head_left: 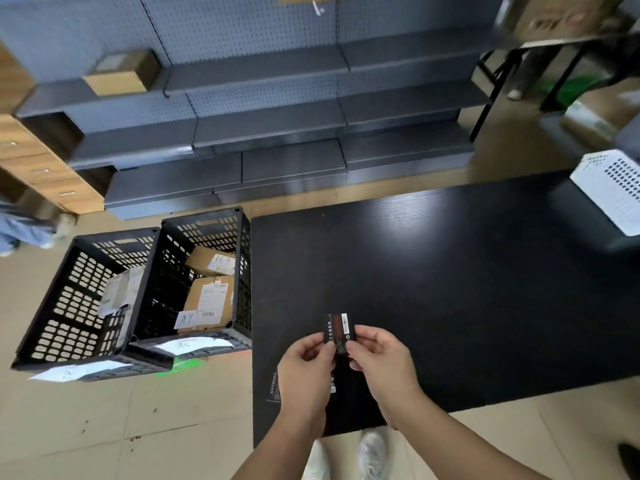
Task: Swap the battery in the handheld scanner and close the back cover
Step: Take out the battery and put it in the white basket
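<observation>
Both hands meet over the near edge of a black rectangular counter (467,271) with a matte, faintly grained top. Between them is a flat, thin, rectangular black battery (340,332) with a dark red band and small white print on its face. It stands upright, lifted off the counter surface. The left hand (306,368) pinches the lower left edge of the battery with thumb and fingers closed on it. The right hand (382,358) grips the right side in the same way, its fingers curled around the edge. Under the hands, something dark with small white marks lies on the counter, but it is mostly hidden and I cannot tell what it is.

On the beige tiled floor to the left of the counter stand two black plastic crates (114,299) with perforated walls, touching each other. The right crate holds brown cardboard parcels (207,299) with white paper labels. At the far right corner of the counter rests a white perforated plastic basket (613,192). Behind everything is a grey metal shelving unit (270,109) with a pegboard back, carrying one small cardboard box (121,76).
</observation>
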Motion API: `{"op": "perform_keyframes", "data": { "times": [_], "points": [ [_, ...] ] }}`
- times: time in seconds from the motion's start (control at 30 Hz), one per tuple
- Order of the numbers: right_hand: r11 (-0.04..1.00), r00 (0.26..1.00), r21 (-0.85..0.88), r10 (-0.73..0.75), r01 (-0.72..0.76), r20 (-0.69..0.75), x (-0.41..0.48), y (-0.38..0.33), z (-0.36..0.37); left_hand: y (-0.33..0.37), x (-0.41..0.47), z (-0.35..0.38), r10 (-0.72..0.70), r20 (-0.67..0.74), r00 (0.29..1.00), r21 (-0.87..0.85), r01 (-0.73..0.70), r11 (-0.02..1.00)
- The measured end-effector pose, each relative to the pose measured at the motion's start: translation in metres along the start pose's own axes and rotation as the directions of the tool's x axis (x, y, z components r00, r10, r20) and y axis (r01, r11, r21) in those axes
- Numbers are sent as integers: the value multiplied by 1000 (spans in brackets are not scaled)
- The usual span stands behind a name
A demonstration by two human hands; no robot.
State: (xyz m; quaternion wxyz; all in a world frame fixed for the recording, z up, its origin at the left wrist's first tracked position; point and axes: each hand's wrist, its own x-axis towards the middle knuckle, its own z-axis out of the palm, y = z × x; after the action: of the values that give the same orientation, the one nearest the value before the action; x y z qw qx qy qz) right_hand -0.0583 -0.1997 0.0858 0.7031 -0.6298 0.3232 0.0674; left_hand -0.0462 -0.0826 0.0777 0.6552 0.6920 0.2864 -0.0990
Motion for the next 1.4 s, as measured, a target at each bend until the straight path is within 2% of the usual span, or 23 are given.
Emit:
{"op": "perform_keyframes", "data": {
  "times": [0.17,0.33,0.53,0.77,0.93,1.1,1.23,1.4],
  "points": [
    [994,993,63,-88,93,-73,-26,-29,-23,32,-24,13,78,108,991,-18,-76,997],
    [978,964,126,-132,164,-230,-55,-41,-41,51,-39,25,136,290,947,27,-150,988],
    [931,858,230,-140,284,-494,-95,-33,-74,56,-74,53,149,558,816,70,-225,972],
    [873,717,314,-57,373,-694,-147,-6,-149,28,-146,110,46,769,637,128,-226,966],
    [817,648,375,3,437,-762,-165,13,-219,1,-198,170,-12,838,546,190,-271,944],
    [793,604,387,30,470,-796,-166,20,-311,-17,-251,248,-52,869,492,210,-272,939],
    [800,575,372,41,472,-817,-159,16,-386,-27,-287,313,-64,875,479,213,-264,941],
    [825,583,344,21,448,-812,-147,8,-455,-37,-315,377,-65,863,501,204,-228,952]
  ]
}}
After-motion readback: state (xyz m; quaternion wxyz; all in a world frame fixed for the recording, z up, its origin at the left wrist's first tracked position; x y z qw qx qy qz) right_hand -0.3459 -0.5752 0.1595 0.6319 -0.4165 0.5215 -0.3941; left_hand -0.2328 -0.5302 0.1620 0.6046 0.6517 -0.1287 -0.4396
